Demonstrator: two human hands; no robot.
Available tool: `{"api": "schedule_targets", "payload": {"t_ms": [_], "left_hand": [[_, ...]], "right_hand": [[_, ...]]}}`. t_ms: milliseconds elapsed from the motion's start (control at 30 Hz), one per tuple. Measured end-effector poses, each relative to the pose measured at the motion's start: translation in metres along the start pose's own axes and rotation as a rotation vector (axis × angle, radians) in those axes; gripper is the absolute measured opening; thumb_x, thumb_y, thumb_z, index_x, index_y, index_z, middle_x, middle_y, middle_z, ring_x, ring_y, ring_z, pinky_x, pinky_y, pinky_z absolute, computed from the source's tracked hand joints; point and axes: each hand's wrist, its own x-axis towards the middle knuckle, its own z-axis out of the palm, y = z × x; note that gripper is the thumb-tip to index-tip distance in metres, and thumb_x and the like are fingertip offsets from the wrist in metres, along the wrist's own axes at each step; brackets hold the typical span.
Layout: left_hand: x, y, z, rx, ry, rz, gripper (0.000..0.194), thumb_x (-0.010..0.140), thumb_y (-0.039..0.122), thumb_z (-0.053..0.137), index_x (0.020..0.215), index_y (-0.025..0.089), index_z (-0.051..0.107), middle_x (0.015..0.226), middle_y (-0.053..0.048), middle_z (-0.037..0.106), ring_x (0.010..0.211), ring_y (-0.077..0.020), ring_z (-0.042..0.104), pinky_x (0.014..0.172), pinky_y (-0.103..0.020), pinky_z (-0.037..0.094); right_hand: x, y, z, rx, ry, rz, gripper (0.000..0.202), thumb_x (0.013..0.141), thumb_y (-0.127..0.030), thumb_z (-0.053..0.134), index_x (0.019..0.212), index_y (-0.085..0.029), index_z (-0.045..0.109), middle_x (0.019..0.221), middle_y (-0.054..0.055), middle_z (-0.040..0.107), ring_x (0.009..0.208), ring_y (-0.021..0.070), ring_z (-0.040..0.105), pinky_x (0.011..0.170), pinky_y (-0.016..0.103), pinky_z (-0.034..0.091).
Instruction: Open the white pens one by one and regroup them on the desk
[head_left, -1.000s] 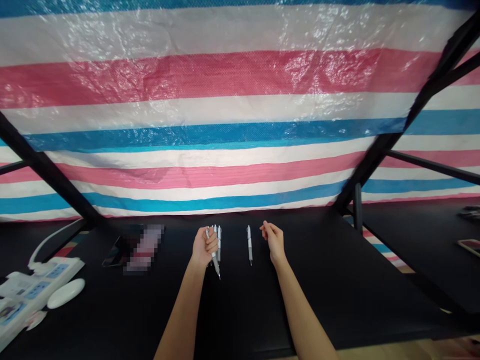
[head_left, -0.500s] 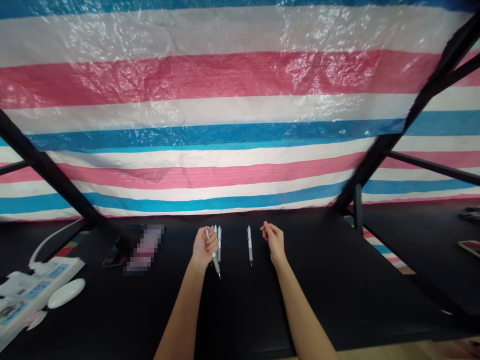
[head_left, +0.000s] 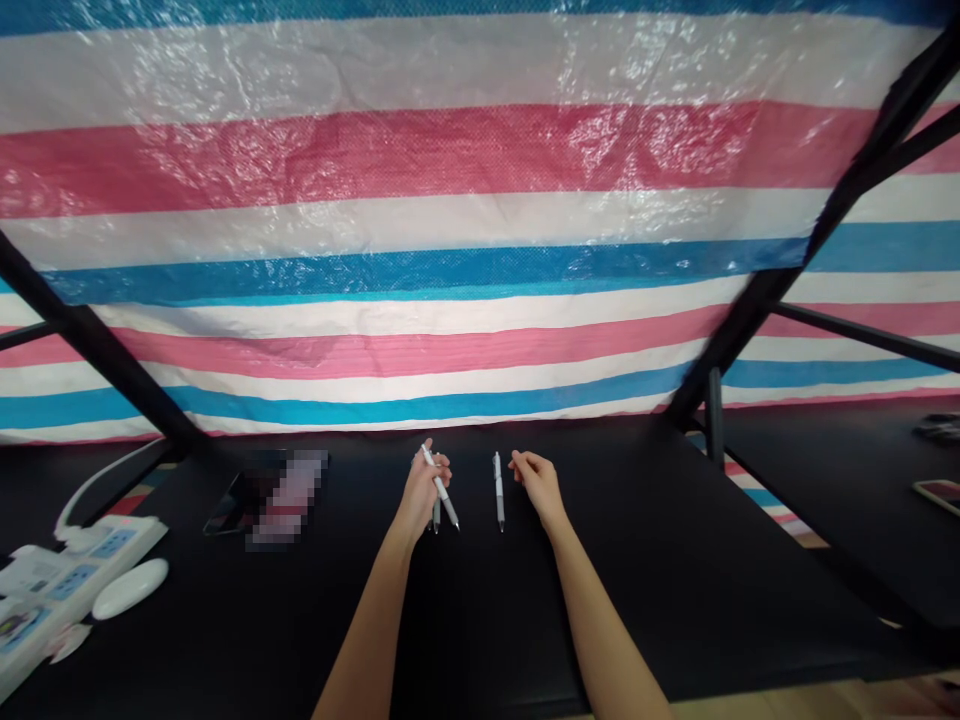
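Note:
My left hand (head_left: 426, 490) is closed on a white and grey pen (head_left: 447, 503), tilted with its tip toward the lower right. Beneath that hand, at least one more similar pen (head_left: 436, 517) lies on the black tabletop, mostly hidden by the fingers and the held pen. To the right, a separate white and grey pen (head_left: 499, 492) rests upright in view, its tip toward me. Just right of it is my right hand (head_left: 538, 486), fingers curled together and nothing visible in them; it does not touch the pen.
A phone (head_left: 232, 500) lies at the left beside a blurred patch. Farther left are a white power strip (head_left: 82, 580) with a cable and a white oval object (head_left: 131, 589). Black frame bars (head_left: 739, 320) flank the striped sheet (head_left: 450, 350) behind the table. Another phone (head_left: 941, 492) lies far right.
My left hand has moved slightly right and turned, swinging the held pen's tip up and to the right. The right hand has shifted left, closer to the separate pen.

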Motion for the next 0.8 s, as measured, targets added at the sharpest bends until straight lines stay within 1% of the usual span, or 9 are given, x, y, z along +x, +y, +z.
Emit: {"api": "schedule_targets", "payload": {"t_ms": [33, 133, 200, 300, 400, 533, 633, 733, 800], "left_hand": [[0.000, -0.004, 0.000, 0.059, 0.006, 0.065, 0.055, 0.064, 0.001, 0.057, 0.114, 0.021, 0.046, 0.070, 0.002, 0.059, 0.054, -0.0101, 0.056, 0.052, -0.019, 0.039], [-0.003, -0.012, -0.004, 0.316, -0.089, 0.265, 0.060, 0.068, 0.008, 0.061, 0.123, 0.025, 0.043, 0.093, -0.004, 0.063, 0.079, -0.0161, 0.062, 0.069, -0.025, 0.044], [-0.005, -0.015, -0.007, 0.665, -0.122, 0.415, 0.057, 0.072, 0.014, 0.060, 0.126, 0.024, 0.043, 0.100, -0.006, 0.063, 0.095, -0.0208, 0.059, 0.081, -0.032, 0.042], [-0.008, -0.019, -0.010, 1.263, -0.092, 0.611, 0.050, 0.081, 0.018, 0.049, 0.130, 0.020, 0.041, 0.101, -0.009, 0.064, 0.102, -0.0239, 0.055, 0.093, -0.042, 0.035], [-0.008, -0.022, -0.013, 1.617, -0.029, 0.719, 0.047, 0.083, 0.015, 0.044, 0.129, 0.020, 0.042, 0.110, -0.010, 0.061, 0.105, -0.0241, 0.053, 0.094, -0.043, 0.035], [-0.006, -0.024, -0.017, 1.739, 0.002, 0.744, 0.038, 0.082, 0.015, 0.045, 0.119, 0.020, 0.051, 0.114, -0.010, 0.059, 0.107, -0.0249, 0.052, 0.087, -0.039, 0.041], [-0.004, -0.022, -0.019, 1.739, 0.011, 0.722, 0.024, 0.081, 0.016, 0.045, 0.100, 0.020, 0.061, 0.107, -0.009, 0.061, 0.100, -0.0251, 0.054, 0.084, -0.039, 0.043], [-0.003, -0.021, -0.019, 1.728, 0.025, 0.728, 0.019, 0.080, 0.016, 0.045, 0.083, 0.020, 0.064, 0.103, -0.009, 0.062, 0.097, -0.0251, 0.055, 0.086, -0.040, 0.043], [-0.003, -0.020, -0.018, 1.722, 0.032, 0.730, 0.021, 0.078, 0.014, 0.046, 0.081, 0.020, 0.065, 0.104, -0.009, 0.063, 0.097, -0.0251, 0.055, 0.089, -0.041, 0.042]], "right_hand": [[-0.001, 0.001, 0.000, -0.077, -0.012, -0.018, 0.036, 0.077, -0.048, 0.053, 0.056, -0.019, 0.058, 0.048, -0.002, 0.047, 0.047, 0.0117, 0.042, 0.049, 0.024, 0.029], [-0.004, -0.001, 0.002, -0.302, -0.041, -0.077, 0.025, 0.076, -0.042, 0.056, 0.062, -0.021, 0.059, 0.051, -0.003, 0.050, 0.049, 0.0124, 0.046, 0.051, 0.024, 0.029], [-0.006, -0.004, 0.003, -0.452, -0.074, -0.115, 0.018, 0.074, -0.039, 0.058, 0.068, -0.022, 0.060, 0.051, -0.004, 0.049, 0.049, 0.0121, 0.047, 0.053, 0.024, 0.028], [-0.009, -0.009, 0.004, -0.667, -0.164, -0.152, 0.013, 0.073, -0.034, 0.060, 0.078, -0.023, 0.060, 0.052, -0.007, 0.049, 0.051, 0.0117, 0.049, 0.060, 0.024, 0.029], [-0.012, -0.013, 0.005, -0.786, -0.263, -0.149, 0.013, 0.074, -0.028, 0.059, 0.086, -0.022, 0.058, 0.055, -0.007, 0.054, 0.055, 0.0116, 0.053, 0.067, 0.025, 0.029], [-0.013, -0.014, 0.006, -0.824, -0.333, -0.170, 0.016, 0.076, -0.021, 0.054, 0.091, -0.022, 0.058, 0.060, -0.006, 0.059, 0.060, 0.0123, 0.056, 0.068, 0.025, 0.029], [-0.014, -0.015, 0.009, -0.845, -0.344, -0.195, 0.016, 0.075, -0.022, 0.055, 0.090, -0.022, 0.060, 0.061, -0.005, 0.060, 0.061, 0.0132, 0.057, 0.069, 0.025, 0.029], [-0.015, -0.016, 0.010, -0.845, -0.357, -0.210, 0.015, 0.074, -0.022, 0.056, 0.088, -0.022, 0.061, 0.060, -0.004, 0.060, 0.060, 0.0132, 0.056, 0.069, 0.025, 0.030], [-0.015, -0.016, 0.010, -0.822, -0.360, -0.206, 0.016, 0.073, -0.018, 0.054, 0.086, -0.022, 0.062, 0.060, -0.004, 0.059, 0.059, 0.0126, 0.055, 0.067, 0.025, 0.030]]}}
